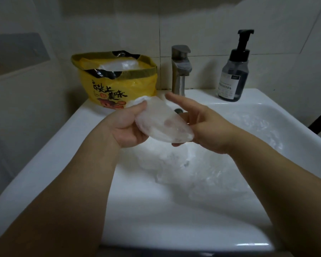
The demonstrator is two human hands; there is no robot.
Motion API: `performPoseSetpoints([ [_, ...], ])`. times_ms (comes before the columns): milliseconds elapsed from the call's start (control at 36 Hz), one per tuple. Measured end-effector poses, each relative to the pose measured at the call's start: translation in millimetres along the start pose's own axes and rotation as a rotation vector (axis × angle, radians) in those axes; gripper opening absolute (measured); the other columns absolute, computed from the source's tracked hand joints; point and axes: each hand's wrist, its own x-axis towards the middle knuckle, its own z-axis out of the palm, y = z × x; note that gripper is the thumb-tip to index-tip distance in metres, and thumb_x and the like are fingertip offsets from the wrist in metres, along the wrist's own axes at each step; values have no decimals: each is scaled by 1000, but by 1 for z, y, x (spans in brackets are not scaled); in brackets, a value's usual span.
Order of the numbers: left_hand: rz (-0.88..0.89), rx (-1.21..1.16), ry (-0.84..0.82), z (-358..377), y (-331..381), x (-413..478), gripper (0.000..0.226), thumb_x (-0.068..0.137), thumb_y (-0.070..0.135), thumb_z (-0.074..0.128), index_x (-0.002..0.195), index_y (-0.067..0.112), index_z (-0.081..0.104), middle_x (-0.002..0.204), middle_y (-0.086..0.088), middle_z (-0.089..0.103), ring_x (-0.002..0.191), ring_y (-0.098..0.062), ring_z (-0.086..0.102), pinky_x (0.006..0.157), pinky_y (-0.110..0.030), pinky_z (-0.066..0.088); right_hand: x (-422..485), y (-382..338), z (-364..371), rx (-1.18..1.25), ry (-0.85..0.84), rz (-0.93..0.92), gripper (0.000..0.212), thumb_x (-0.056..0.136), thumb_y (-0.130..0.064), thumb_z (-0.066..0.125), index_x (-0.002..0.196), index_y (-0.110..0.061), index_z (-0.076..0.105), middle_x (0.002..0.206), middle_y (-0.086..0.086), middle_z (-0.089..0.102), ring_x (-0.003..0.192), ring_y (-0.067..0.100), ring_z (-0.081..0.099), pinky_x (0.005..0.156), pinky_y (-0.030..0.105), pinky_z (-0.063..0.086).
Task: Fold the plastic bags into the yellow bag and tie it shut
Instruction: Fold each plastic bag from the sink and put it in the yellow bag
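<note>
Mid-fold here, I'd say: the left hand (127, 127) grips one end of a folded clear bag (161, 121), thumb on top. The right hand (202, 125) pinches the other end, thumb underneath, index finger sticking out straight. So the bag sits right between both hands, above the sink (44, 154).

The yellow bag (119, 86) stands open at about 11 o'clock from the grip, already holding some plastic. The next move is probably one more press flat, then a reach up-left to tuck it in.

Loose bags (193, 164) wait in the basin at 5 o'clock, so tying is a way off.
</note>
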Motion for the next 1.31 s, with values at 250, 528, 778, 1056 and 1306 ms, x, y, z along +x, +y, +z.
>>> performPoseSetpoints([
  [250,99,125,67,10,-8,0,22,89,13,66,110,6,64,80,-2,73,59,-6,69,47,-15,50,1,1,5,-486,137,-120,8,86,-28,66,86,-36,66,149,-16,26,123,-6,29,74,-8,29],
  [528,348,477,-14,18,-17,4,26,85,-12,58,95,9,70,102,-14,72,97,-27,68,80,-30,59,14,16,1,-262,310,118,23,92,-32,60,95,-12,70,99,4,69,94,20,64,82,26,52],
  [778,359,411,-111,24,-16,-2,17,95,2,53,104,4,66,111,-20,69,98,-28,66,90,-39,56,17,18,1,-244,363,212,29,89,-23,63,94,5,68,106,19,67,103,35,62,85,42,56],
  [1056,350,507,-152,23,-15,-5,65,66,37,74,124,13,57,114,-7,68,102,-19,68,80,-34,57,13,13,1,-394,294,163,32,84,-22,68,92,9,68,92,19,67,75,23,61,67,33,56],
  [1306,466,526,53,22,-16,0,11,92,16,64,102,10,64,95,-6,70,81,-17,67,63,-23,54,16,13,-1,-114,425,148,54,77,-36,75,119,-16,48,109,12,60,90,28,65,73,37,60],
])
